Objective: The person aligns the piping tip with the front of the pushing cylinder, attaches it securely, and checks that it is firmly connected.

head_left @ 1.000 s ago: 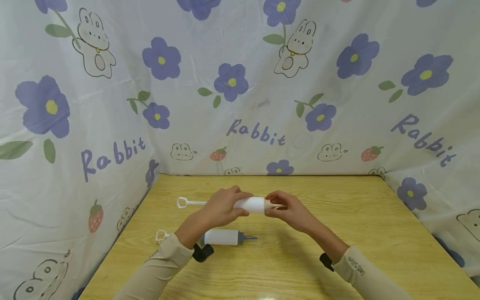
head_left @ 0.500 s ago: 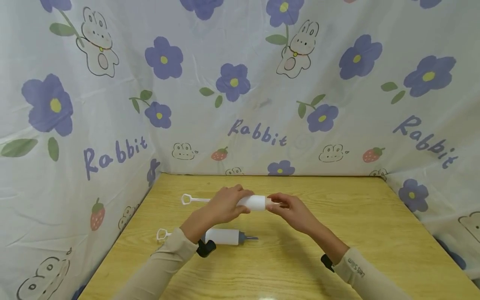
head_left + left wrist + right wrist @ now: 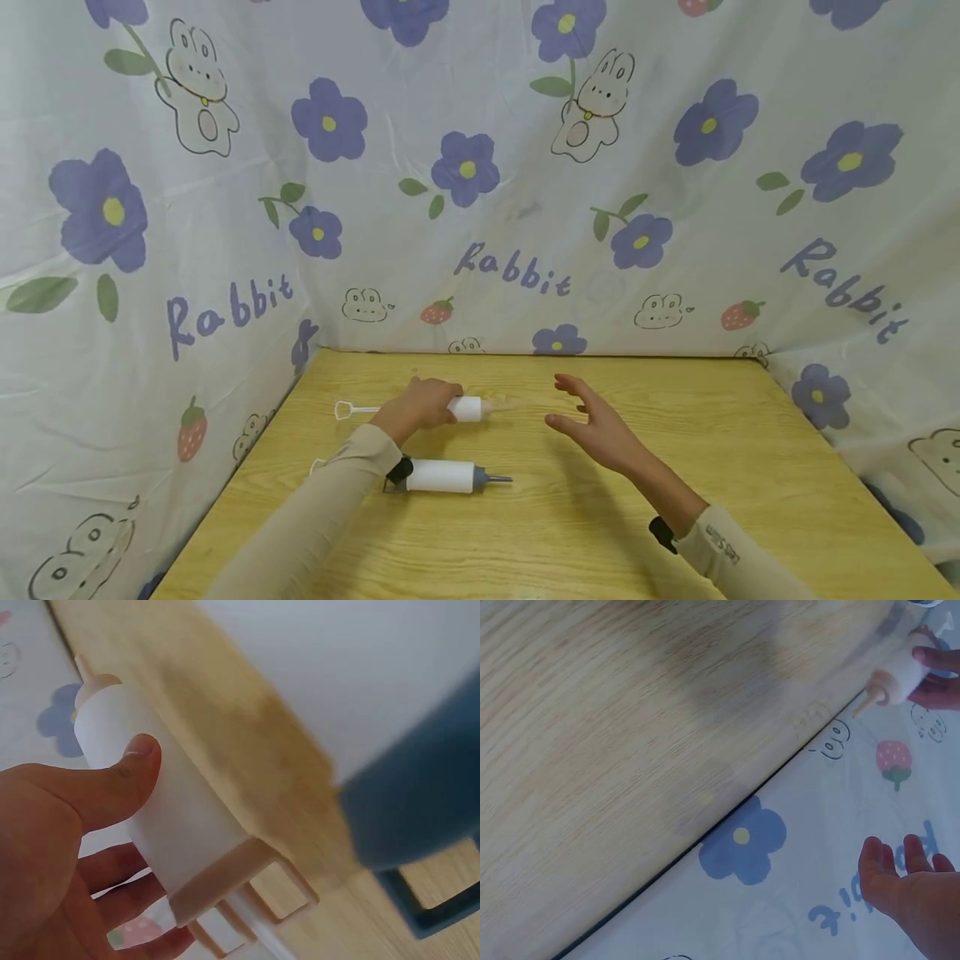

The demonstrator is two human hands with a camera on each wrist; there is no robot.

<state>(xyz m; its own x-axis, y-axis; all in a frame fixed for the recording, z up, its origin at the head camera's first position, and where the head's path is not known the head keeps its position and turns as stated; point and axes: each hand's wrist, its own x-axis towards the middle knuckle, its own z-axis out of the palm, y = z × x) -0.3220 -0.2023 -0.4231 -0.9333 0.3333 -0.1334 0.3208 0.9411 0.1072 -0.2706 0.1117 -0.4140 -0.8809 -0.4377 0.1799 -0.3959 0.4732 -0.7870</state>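
My left hand [image 3: 420, 402] grips a beige-ended icing syringe [image 3: 468, 408] by its white barrel, thumb on one side and fingers round the other. In the left wrist view its beige finger loops [image 3: 281, 889] and white plunger rod point down to the right, the nozzle up to the left. A second icing syringe [image 3: 441, 476], with blue-grey ends, lies on the table nearer me, its handle end partly behind my left sleeve. Right of the beige nozzle, my right hand [image 3: 603, 433] is held in the air, fingers apart and holding nothing.
Both syringes are over a wood-grain table [image 3: 675, 483]. A white curtain [image 3: 517, 208] with purple flowers and rabbits hangs behind it and along both sides.
My right hand has let go of the beige syringe's nozzle end and spread its fingers. My left hand has carried the syringe to the left, away from it.
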